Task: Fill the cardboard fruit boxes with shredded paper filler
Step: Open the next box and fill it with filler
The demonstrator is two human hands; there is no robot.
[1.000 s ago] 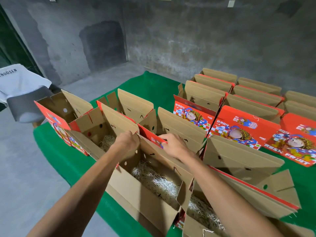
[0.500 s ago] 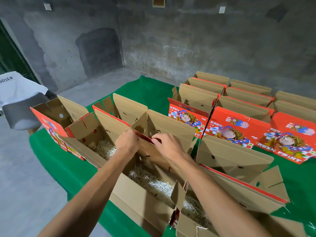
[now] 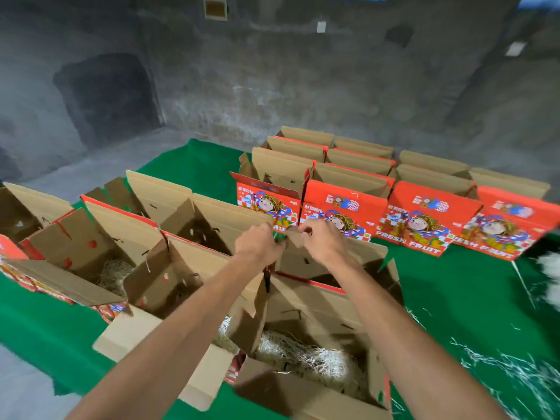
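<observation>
Rough grey concrete walls (image 3: 272, 86) filled the top half of the frame, and below that sat a counter (image 3: 454, 298) draped in green cloth. Both arms reached up from the bottom edge to the middle of the frame. Left hand (image 3: 257, 242) had its grip curled and pinching a small cardboard flap (image 3: 292, 239) of an open fruit box (image 3: 333, 268); right hand (image 3: 322, 239) was pinching that same flap from the other side, so the two hands were nearly touching.

Shredded paper filler (image 3: 303, 350) was already sitting in the near box (image 3: 303, 395) at lower centre, right between the forearms, and some more showed in an open box (image 3: 91, 247) at the left. Loose strands (image 3: 515, 368) were scattered on the cloth at lower right, kinda blurry. Red printed "FRESH FRUIT" boxes (image 3: 418, 219) stood in rows at the upper right, flaps up, behind the hands.
</observation>
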